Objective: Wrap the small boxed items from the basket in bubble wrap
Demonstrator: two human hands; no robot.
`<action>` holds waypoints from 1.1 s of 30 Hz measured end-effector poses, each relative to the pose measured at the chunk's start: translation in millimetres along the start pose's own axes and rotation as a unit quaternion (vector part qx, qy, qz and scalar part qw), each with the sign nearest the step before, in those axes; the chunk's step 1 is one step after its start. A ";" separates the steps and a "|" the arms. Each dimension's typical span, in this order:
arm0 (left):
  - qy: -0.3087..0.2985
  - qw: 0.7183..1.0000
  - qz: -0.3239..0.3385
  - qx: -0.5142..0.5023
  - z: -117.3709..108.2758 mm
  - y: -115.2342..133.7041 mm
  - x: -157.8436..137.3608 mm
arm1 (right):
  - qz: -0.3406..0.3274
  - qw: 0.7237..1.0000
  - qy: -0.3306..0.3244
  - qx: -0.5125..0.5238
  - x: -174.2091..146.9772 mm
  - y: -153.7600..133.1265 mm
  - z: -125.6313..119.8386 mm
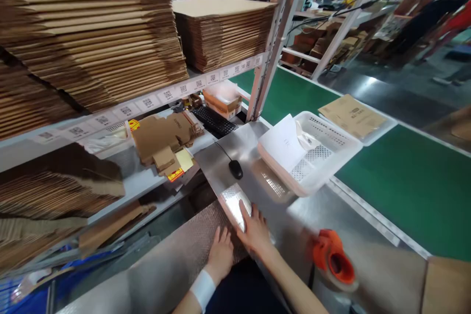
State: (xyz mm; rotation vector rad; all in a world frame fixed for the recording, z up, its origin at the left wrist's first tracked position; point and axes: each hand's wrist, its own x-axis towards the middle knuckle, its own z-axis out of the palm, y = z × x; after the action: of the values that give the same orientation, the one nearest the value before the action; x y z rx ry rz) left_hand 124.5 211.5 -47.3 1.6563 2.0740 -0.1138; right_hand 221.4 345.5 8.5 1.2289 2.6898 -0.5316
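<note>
Lower centre of frame: both hands flat, fingers spread, clamped on nothing. Right hand (255, 229) presses down on a small bubble-wrap packet (235, 206) lying on the metal tabletop (250, 149); left hand (221, 252), white wristband, rests just beside it on the bubble-wrap sheet (191, 255) that spreads toward lower left. Hands near each other, not touching.

Step, as I judge it: flattening or folding the packet in the wrap, mid-way, packet not yet closed. Next move likely calls for a grip on the packet's edge or on the sheet, with one hand pinning it; the orange tape dispenser (333, 257), lower right, is within reach of the right hand.

Counts: one packet, one sheet, one tape dispenser, one mouse (236, 169) just above the packet, one keyboard (214, 121) behind it, one white basket (331, 157) centre right with white paper (285, 144) in it, one brown envelope (351, 115) beyond on a tray by the green belt (412, 191). Flat cardboard stacks (91, 34) fill shelves upper left; too many to count.
</note>
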 end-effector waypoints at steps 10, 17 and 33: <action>-0.054 0.997 0.002 -0.063 -15.1 1.3 -9.2 | 0.017 0.993 0.108 -0.050 44.9 111.0 -28.0; -0.060 0.996 0.014 -0.064 -15.2 7.6 -6.9 | 0.034 0.979 0.163 -0.118 31.1 76.4 -9.1; 0.018 0.998 0.057 -0.030 -26.1 16.3 16.7 | 0.050 0.995 0.066 -0.052 51.9 112.1 -38.7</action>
State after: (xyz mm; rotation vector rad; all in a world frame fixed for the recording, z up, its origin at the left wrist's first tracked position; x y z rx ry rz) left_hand 129.1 240.0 -27.5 1.7470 1.9845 0.0155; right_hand 272.6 464.2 1.5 1.4075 2.7050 -0.3037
